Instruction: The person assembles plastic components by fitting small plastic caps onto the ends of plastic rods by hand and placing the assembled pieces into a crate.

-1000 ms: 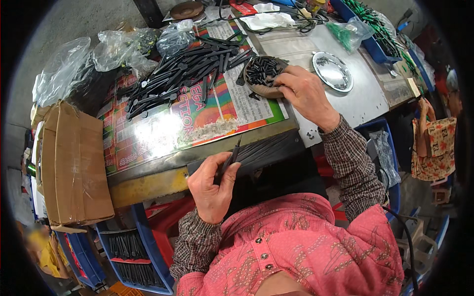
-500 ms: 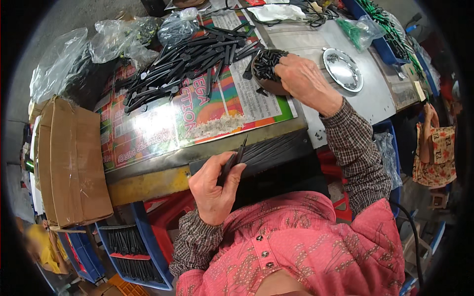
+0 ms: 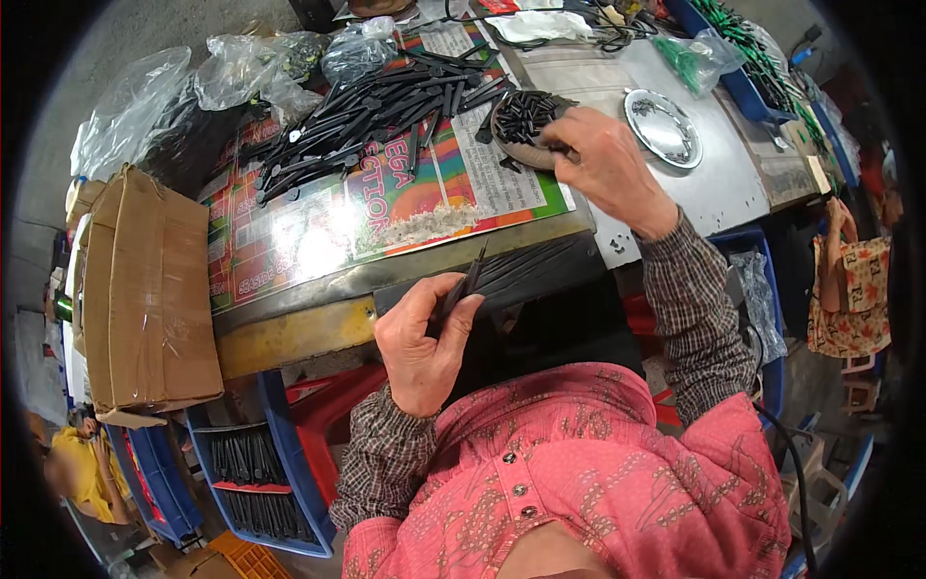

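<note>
My left hand (image 3: 424, 343) is closed around a slim black pointed rod (image 3: 473, 275), its thin tip sticking up past the fingers near the table's front edge. My right hand (image 3: 612, 169) is at the right rim of a round bowl (image 3: 526, 154) filled with short black tubes (image 3: 526, 116). Its thumb and fingertips are pinched together, and whatever they hold is too small and dark to make out. Left of the bowl lies a heap of long, flat black plastic pieces (image 3: 386, 111) on a colourful printed sheet (image 3: 338, 232).
A shiny metal plate (image 3: 666, 114) holding small dark bits lies right of the bowl. Clear plastic bags (image 3: 260, 72) sit at the back left. A cardboard box (image 3: 154, 289) stands at the left edge. Below it, a blue crate (image 3: 318, 521) holds black pieces. Another person (image 3: 92, 473) appears at lower left.
My right hand has drawn back from the tubes to the bowl's near right side, fingers now pinched. My left hand keeps its hold, nearly still.
</note>
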A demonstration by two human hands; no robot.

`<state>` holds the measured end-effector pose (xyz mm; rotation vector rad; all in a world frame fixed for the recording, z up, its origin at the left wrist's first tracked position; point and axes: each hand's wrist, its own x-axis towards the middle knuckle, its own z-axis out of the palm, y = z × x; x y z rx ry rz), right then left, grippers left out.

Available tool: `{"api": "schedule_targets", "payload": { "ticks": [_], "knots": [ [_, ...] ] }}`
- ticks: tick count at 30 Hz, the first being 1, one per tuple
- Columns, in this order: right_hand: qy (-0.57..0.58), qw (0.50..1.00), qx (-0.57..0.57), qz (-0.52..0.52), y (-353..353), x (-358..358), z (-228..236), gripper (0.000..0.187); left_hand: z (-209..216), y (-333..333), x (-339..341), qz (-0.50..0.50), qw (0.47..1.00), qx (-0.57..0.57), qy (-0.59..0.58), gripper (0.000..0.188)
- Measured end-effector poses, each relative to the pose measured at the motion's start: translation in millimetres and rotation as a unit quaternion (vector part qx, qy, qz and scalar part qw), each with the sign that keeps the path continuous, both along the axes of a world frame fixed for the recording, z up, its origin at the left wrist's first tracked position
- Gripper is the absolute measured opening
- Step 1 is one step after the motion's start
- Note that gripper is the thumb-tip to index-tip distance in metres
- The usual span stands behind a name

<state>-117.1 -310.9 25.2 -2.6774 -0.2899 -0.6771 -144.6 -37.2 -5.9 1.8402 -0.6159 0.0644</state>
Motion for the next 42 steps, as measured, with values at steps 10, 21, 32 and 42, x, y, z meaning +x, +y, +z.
{"api": "schedule_targets", "payload": {
  "ticks": [10,21,32,42],
  "knots": [
    [0.178,0.835,0.506,0.124,59,-63,11,0.010,2,0,-18,-0.024,0.999,0.012,0.023,0.015],
    [0.172,0.768,0.598,0.150,68,-75,5,0.013,11,-4,-27,-0.035,0.999,0.019,0.011,0.014],
    [0.206,0.760,0.588,0.186,72,-79,-8,0.013,14,-7,-29,-0.042,0.999,0.010,0.014,0.016],
    [0.226,0.733,0.604,0.217,78,-75,-10,0.011,5,-5,-27,-0.070,0.995,-0.032,0.071,0.014]
  ]
}}
